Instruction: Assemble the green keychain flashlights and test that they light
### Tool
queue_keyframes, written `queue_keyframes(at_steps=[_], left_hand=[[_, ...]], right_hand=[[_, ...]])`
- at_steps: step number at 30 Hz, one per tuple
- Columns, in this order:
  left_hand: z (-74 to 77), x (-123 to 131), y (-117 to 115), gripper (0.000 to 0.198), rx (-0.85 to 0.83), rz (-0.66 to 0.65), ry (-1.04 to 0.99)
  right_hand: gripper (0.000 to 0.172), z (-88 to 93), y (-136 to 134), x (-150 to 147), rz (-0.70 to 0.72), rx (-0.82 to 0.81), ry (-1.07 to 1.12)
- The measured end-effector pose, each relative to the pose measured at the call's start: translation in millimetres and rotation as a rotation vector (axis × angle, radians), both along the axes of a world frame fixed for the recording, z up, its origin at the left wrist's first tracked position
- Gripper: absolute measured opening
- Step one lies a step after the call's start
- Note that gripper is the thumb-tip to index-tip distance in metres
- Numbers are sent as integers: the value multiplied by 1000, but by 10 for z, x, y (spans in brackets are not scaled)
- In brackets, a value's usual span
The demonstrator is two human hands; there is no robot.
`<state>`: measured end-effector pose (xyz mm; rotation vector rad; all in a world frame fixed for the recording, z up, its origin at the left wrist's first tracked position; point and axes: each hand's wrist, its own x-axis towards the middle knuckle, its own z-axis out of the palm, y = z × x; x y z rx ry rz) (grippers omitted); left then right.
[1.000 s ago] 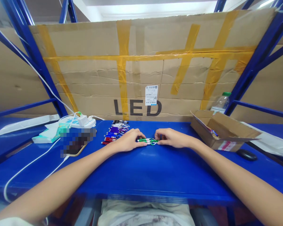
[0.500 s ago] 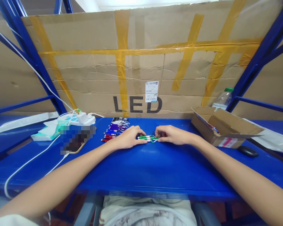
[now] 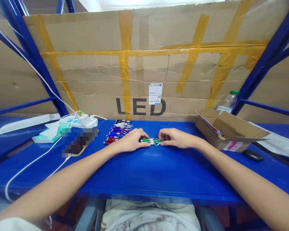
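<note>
Two green and silver keychain flashlights [image 3: 147, 141] lie side by side on the blue table [image 3: 154, 173], with green carabiner clips [image 3: 157, 142] at their right ends. My left hand [image 3: 134, 140] has its thumb and fingers closed around the left ends of the green flashlights. At the clip end, my right hand [image 3: 173, 138] pinches the clips with curled fingers. Just left of my left hand is a column of several similar flashlights [image 3: 114, 135] in red, blue, purple, silver and black, partly covered by that hand.
An open cardboard box [image 3: 231, 128] stands at the right, with a black mouse [image 3: 253, 155] and a bottle [image 3: 227, 101] near it. On the left are a phone [image 3: 78, 144], tissues [image 3: 47, 134], a power strip [image 3: 82, 121] and white cables. Behind rises a large cardboard sheet [image 3: 98, 80].
</note>
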<state>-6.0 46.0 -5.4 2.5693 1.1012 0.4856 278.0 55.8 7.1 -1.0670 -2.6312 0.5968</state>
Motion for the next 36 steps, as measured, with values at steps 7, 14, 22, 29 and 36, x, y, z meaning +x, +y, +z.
queue_keyframes(at_steps=[7,14,22,29,36], left_hand=[[-1,1,-1,34,14,1,5],[-23,-16,15,33,45,-15,-16],[-32,-23,31,33,66,-35,-18],[-33,-16,8,34,78,7,30],[-32,-21,-25,28,214,-23,5]], right_hand=[[22,4,-5,-5,-6,-15,7],[23,11,-11,-15,-7,-9,8],[23,0,-15,-23,22,19,17],[24,20,-42,-48,45,27,8],[29,96,-118,-87,55,11,105]])
